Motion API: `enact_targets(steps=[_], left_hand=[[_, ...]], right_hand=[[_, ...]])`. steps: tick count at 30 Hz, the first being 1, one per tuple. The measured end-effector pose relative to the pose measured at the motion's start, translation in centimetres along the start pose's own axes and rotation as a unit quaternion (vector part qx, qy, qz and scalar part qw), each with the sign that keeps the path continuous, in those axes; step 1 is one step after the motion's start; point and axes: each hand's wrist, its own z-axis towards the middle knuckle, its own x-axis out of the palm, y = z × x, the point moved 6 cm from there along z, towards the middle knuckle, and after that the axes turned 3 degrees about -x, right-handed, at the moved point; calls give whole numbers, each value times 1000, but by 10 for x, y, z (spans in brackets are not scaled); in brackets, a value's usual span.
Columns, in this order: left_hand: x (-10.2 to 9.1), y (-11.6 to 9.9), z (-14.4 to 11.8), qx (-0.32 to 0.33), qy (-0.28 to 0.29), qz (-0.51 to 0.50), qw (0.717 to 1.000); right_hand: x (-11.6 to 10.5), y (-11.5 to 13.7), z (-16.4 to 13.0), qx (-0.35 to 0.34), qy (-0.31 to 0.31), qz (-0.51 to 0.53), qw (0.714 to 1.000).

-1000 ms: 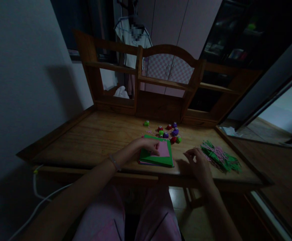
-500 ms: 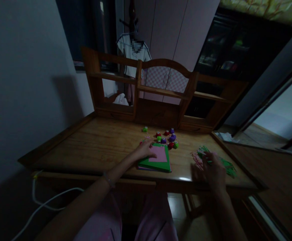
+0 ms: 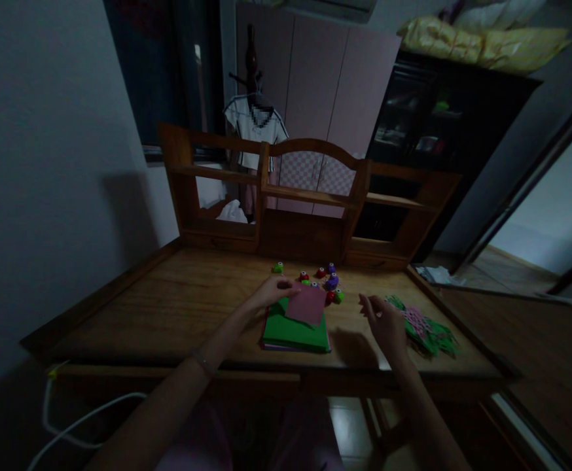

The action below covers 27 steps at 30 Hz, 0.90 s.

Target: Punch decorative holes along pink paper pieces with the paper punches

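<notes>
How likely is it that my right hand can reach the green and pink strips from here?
Yes, most likely: your right hand is just beside the strips, and nothing visible stands between them, while your left hand is off holding the pink sheet.

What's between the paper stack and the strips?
The right hand, with its shadow on the desk, is between paper stack and strips in the head view.

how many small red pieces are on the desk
3 in view: one red piece just beyond the pink sheet, another red piece beside the rearmost purple piece, and a third red piece right of the sheet. The sheet may hide more.
</notes>
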Motion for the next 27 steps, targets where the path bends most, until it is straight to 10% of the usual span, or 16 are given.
enact_targets(steps=[5,13,27], left_hand=[[-24,-13,20,84,-143,-171,971],[-30,-31,34,135,-237,-119,955],[-19,1,42,71,-253,-208,942]], right_hand=[[36,8,42,10,36,126,991],[120,7,97,50,138,276,950],[135,0,87,83,65,332,937]])
